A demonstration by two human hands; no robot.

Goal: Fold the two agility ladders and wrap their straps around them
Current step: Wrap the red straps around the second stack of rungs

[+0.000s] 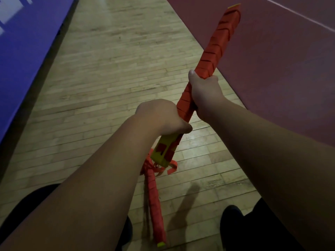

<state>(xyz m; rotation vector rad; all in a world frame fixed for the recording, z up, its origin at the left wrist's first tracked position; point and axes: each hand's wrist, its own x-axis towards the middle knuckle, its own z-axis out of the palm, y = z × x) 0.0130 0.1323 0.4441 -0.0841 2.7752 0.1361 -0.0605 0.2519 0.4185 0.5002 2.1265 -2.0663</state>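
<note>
gripping the first agility ladder (220,44), a long bundle of stacked yellow plastic rungs wound in orange-red webbing strap, you hold it off the floor on a slant. its near end sits low at centre and its far end points high toward the upper right.

your left hand (161,116) is curled round the bundle close to the near end, just above the patch where the yellow rungs show bare. your right hand (204,93) is wrapped round it further up, thumb lying along the strap. the fingers of both hands are hidden behind the bundle, so you see only the backs of the hands and the thumbs.

short loose orange-red strap ends (172,167) hang at the near end; where they attach is hard to make out.

directly below, the second agility ladder (155,205), another strap-wound orange-red bundle with a yellow tip, lies on the pale wooden plank floor (108,69) between your dark shoes (233,225). its upper end is covered by the first bundle and the loose ends, and whether the two bundles touch cannot be told. your left forearm hides most of your left shoe, and both legs are cut off by the lower edge.

a blue panel (27,51) with blurred white marks runs along the left, cropped by the frame. a maroon floor area (281,60) crossed by a thin white line (299,15) fills the right side beyond the wood.
</note>
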